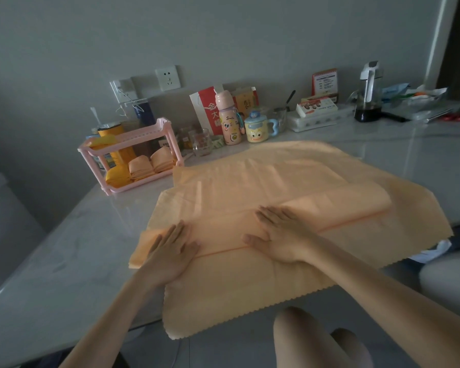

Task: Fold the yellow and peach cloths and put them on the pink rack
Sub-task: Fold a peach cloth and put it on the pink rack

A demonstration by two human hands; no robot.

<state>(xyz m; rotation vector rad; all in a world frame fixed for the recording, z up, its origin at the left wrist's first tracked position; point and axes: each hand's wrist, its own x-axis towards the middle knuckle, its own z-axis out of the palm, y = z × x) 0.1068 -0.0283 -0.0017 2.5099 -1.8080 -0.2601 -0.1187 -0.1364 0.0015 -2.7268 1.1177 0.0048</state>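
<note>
Peach cloth [303, 181] band lies lengthwise along the tabletop's [64, 248] near edge.
Flat, straight fingers [178, 229] of left hand [170, 251] and right hand [279, 235] press it; rack [96, 147] far-left.

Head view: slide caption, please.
Left hand and right hand press a peach cloth flat on the table near the pink rack.

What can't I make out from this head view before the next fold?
- Head view: the crease under the left hand and right hand; the flat palms cover it.
- Head view: how many layers make up the spread cloth beneath the folded strip; they overlap.
- Head view: the number of folded cloths in the pink rack; its posts and the dim light hide them.
- Head view: the print on the boxes; too small.
</note>
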